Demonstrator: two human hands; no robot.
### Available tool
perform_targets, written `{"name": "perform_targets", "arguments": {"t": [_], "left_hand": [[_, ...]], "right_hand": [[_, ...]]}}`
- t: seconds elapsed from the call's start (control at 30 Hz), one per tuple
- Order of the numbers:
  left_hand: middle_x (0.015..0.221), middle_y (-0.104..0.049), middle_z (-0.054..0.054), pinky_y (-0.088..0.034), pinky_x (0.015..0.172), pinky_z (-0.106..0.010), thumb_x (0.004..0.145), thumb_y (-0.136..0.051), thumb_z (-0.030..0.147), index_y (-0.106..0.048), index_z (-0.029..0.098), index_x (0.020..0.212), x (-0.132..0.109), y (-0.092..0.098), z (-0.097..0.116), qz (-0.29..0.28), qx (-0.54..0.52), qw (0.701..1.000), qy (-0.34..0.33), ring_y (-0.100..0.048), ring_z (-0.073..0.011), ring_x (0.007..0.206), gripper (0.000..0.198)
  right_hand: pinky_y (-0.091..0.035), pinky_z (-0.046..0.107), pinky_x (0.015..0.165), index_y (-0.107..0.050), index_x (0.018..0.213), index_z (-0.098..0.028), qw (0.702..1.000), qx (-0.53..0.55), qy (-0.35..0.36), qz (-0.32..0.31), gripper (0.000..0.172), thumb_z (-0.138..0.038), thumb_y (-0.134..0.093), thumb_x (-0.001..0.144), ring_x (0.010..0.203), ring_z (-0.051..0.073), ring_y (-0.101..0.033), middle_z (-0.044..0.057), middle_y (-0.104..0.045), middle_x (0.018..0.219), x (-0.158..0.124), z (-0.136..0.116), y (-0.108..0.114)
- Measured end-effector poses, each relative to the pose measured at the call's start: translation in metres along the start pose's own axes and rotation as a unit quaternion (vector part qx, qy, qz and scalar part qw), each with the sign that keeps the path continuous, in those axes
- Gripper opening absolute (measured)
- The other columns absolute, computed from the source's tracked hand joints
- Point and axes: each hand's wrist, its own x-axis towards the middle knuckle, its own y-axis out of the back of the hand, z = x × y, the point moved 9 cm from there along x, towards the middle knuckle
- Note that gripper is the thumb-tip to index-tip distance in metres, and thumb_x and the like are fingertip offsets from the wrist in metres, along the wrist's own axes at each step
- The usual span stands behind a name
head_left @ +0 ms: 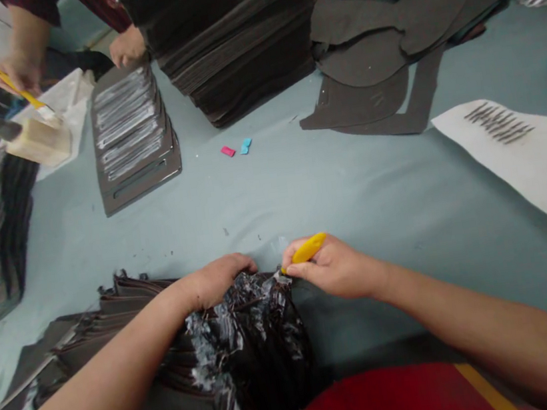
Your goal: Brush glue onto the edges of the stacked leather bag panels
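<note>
Bunched in front of me is a stack of dark, leather-like pieces (260,334), its right-hand edges smeared with white glue. My left hand (217,279) reaches over the far side of the stack and grips the pieces near the smeared edges; its fingertips are partly hidden. In my right hand (337,267) is a brush with a yellow handle (310,247), held in closed fingers. The brush's tip points down-left and meets the stack's upper right corner, where the bristles hardly show.
Across the table, a person's hand (24,71) holds another yellow brush (19,87) at a glue container (41,143). Overlapping glued pieces (133,136) lie nearby. A tall dark stack (236,42), cut sheets (370,64), pink and blue scraps, and white paper (540,163) surround the middle.
</note>
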Motion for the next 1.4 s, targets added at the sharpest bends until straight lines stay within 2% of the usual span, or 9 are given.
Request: {"name": "perform_targets", "arguments": {"t": [0.13, 0.27, 0.47, 0.6, 0.73, 0.97, 1.2, 1.27, 1.4], "left_hand": [[0.104, -0.056, -0.006, -0.035, 0.087, -0.025, 0.063, -0.053, 0.021, -0.055, 0.017, 0.101, 0.001, -0.005, -0.005, -0.017, 0.004, 1.000, -0.001, -0.049, -0.0192, 0.095, 0.038], [0.103, -0.055, -0.007, -0.036, 0.085, -0.024, 0.064, -0.052, 0.020, -0.056, 0.015, 0.101, 0.004, -0.003, -0.006, 0.003, 0.014, 1.000, -0.013, -0.049, -0.0188, 0.093, 0.038], [0.086, -0.065, -0.002, -0.039, 0.075, -0.022, 0.064, -0.053, 0.020, -0.065, 0.017, 0.088, 0.012, -0.014, -0.008, -0.039, -0.047, 0.998, -0.008, -0.055, -0.0169, 0.080, 0.027], [0.074, -0.066, -0.002, -0.040, 0.068, -0.022, 0.063, -0.051, 0.017, -0.067, 0.015, 0.078, 0.012, -0.013, -0.010, -0.024, -0.083, 0.996, 0.016, -0.055, -0.0171, 0.073, 0.023], [0.070, -0.065, -0.002, -0.040, 0.065, -0.023, 0.062, -0.049, 0.015, -0.067, 0.013, 0.073, 0.007, -0.011, -0.008, -0.022, -0.122, 0.992, 0.038, -0.055, -0.0166, 0.068, 0.021], [0.074, -0.063, -0.003, -0.040, 0.067, -0.022, 0.065, -0.048, 0.018, -0.067, 0.013, 0.074, 0.007, -0.008, 0.006, -0.028, -0.084, 0.996, -0.029, -0.054, -0.0155, 0.071, 0.021], [0.076, -0.063, -0.003, -0.040, 0.068, -0.023, 0.066, -0.049, 0.020, -0.068, 0.014, 0.077, 0.009, -0.007, 0.004, -0.031, -0.094, 0.995, -0.015, -0.055, -0.0158, 0.073, 0.022], [0.077, -0.064, -0.003, -0.040, 0.068, -0.022, 0.066, -0.050, 0.019, -0.068, 0.014, 0.077, 0.009, -0.007, 0.003, -0.032, -0.102, 0.994, -0.006, -0.055, -0.0159, 0.073, 0.022], [0.077, -0.064, -0.004, -0.040, 0.070, -0.023, 0.066, -0.050, 0.019, -0.068, 0.013, 0.075, 0.010, -0.006, 0.005, -0.032, -0.098, 0.995, -0.014, -0.055, -0.0162, 0.073, 0.021]], "right_hand": [[-0.040, 0.024, 0.065, -0.056, 0.069, -0.018, 0.998, -0.060, 0.003, 0.004, 0.010, -0.017, -0.048, 0.075, 0.064, 0.013, -0.052, -0.002, -0.056, 0.066, 0.000, 0.009, -0.003], [-0.039, 0.024, 0.065, -0.056, 0.072, -0.019, 0.995, -0.089, 0.029, 0.039, 0.010, -0.017, -0.048, 0.076, 0.066, 0.013, -0.051, -0.001, -0.056, 0.068, -0.002, -0.005, 0.004], [-0.040, 0.025, 0.065, -0.055, 0.070, -0.018, 0.999, -0.047, 0.001, -0.020, 0.010, -0.017, -0.047, 0.075, 0.065, 0.013, -0.052, -0.001, -0.056, 0.066, -0.004, 0.005, -0.009], [-0.039, 0.026, 0.068, -0.055, 0.071, -0.019, 0.997, -0.062, 0.006, 0.047, 0.009, -0.019, -0.047, 0.075, 0.068, 0.014, -0.052, -0.001, -0.057, 0.069, 0.002, 0.002, 0.011], [-0.038, 0.024, 0.063, -0.055, 0.071, -0.018, 0.992, 0.012, -0.029, 0.120, 0.009, -0.022, -0.048, 0.075, 0.066, 0.013, -0.051, -0.001, -0.056, 0.069, 0.003, -0.001, 0.035], [-0.037, 0.024, 0.058, -0.054, 0.069, -0.016, 0.982, 0.151, -0.107, -0.035, 0.006, -0.019, -0.049, 0.071, 0.057, 0.010, -0.046, -0.003, -0.051, 0.062, 0.003, 0.027, -0.011], [-0.036, 0.022, 0.054, -0.054, 0.069, -0.016, 0.968, 0.238, -0.070, -0.038, 0.006, -0.022, -0.052, 0.069, 0.054, 0.009, -0.044, -0.003, -0.049, 0.060, -0.004, -0.003, -0.005], [-0.037, 0.023, 0.053, -0.054, 0.071, -0.016, 0.967, 0.247, -0.066, -0.003, 0.009, -0.025, -0.053, 0.069, 0.053, 0.009, -0.045, -0.003, -0.051, 0.060, -0.001, -0.001, 0.011], [-0.037, 0.024, 0.056, -0.053, 0.073, -0.016, 0.966, 0.201, -0.091, 0.132, 0.008, -0.024, -0.052, 0.071, 0.053, 0.009, -0.048, -0.004, -0.051, 0.059, 0.005, 0.022, 0.044]]}}
